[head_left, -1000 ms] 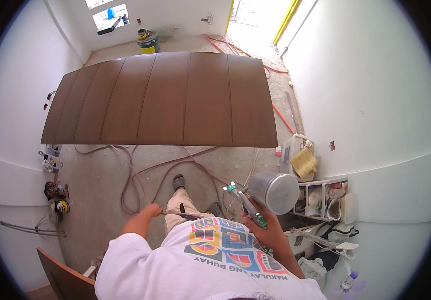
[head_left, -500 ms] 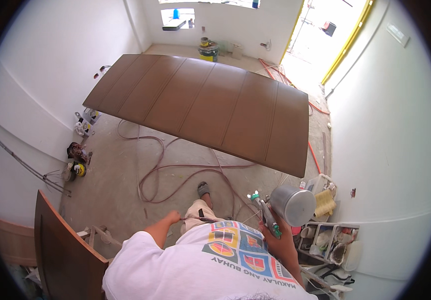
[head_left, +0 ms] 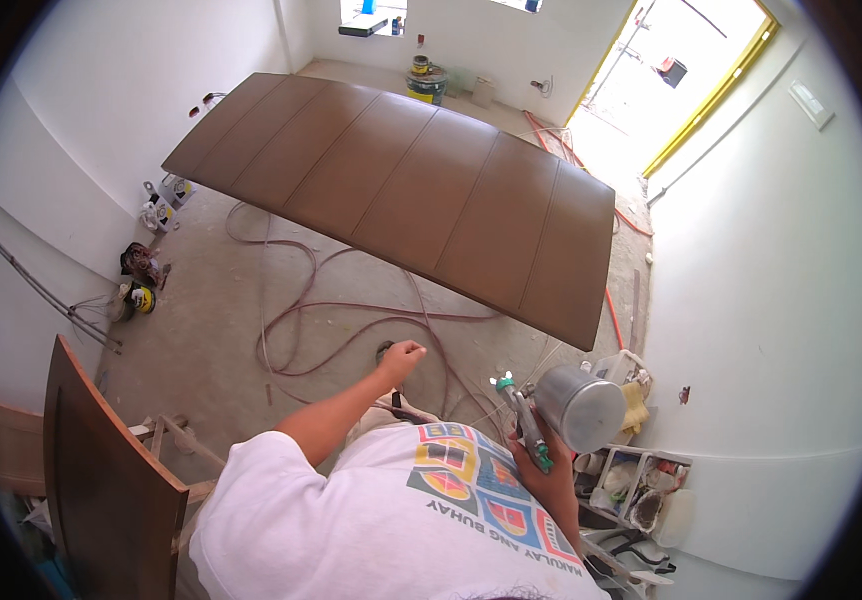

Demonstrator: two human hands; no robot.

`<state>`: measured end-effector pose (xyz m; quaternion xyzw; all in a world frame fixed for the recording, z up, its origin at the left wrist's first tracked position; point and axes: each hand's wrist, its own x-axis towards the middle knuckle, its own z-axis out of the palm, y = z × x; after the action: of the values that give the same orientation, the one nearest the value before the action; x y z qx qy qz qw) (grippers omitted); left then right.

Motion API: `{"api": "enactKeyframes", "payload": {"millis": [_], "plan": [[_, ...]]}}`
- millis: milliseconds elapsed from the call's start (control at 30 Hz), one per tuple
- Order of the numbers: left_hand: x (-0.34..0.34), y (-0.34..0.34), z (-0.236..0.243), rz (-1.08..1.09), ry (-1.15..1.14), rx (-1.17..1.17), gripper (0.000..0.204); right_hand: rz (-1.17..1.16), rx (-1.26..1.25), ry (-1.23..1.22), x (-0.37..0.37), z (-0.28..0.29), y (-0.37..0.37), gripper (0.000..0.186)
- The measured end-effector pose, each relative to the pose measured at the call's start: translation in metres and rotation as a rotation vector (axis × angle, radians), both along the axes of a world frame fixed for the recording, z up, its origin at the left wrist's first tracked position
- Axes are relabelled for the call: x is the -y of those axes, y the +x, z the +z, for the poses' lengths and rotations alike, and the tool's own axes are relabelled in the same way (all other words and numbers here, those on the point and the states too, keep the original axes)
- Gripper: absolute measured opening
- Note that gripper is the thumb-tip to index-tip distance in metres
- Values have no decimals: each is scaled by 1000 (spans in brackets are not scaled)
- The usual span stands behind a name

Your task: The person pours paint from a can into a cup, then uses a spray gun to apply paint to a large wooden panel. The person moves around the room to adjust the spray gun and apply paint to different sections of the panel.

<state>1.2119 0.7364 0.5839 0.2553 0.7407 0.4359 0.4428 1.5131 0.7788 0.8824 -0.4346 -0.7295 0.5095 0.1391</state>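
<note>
In my right hand (head_left: 554,478) is a spray gun (head_left: 519,415) with green fittings and a grey metal paint cup (head_left: 581,405), held beside my shirt. My left hand (head_left: 403,364) is raised in front of my waist with its fingers curled closed; nothing shows in it. Ahead of both hands, apart from them, a large brown grooved panel (head_left: 401,190) stretches across the room above the floor. Part of a dark hose (head_left: 409,412) shows at my waist, under the left forearm.
A reddish hose (head_left: 296,290) loops over the concrete floor. At left leans another brown panel (head_left: 116,480); cans (head_left: 141,298) stand along the wall. A divided tray of supplies (head_left: 641,490) sits at right. Beyond the big panel are a bucket (head_left: 427,88) and a bright doorway (head_left: 671,80).
My left hand has come away from the hose at my waist and risen forward to the right. My right hand keeps hold of the spray gun. The view has shifted slightly.
</note>
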Motion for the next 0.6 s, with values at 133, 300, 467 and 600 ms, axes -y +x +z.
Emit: {"api": "enactKeyframes", "payload": {"millis": [133,300,467,600], "plan": [[-46,32,59,-7,50,567,25,-9,13,-3,-1,1,5,61],[-74,63,123,-134,290,520,30,56,42,-9,-9,3,18,39],[-83,75,207,-321,753,-64,45,106,19,45,-15,10,27,33],[-81,96,296,-703,998,-204,84,98,-5,46,-14,2,34,37]]}}
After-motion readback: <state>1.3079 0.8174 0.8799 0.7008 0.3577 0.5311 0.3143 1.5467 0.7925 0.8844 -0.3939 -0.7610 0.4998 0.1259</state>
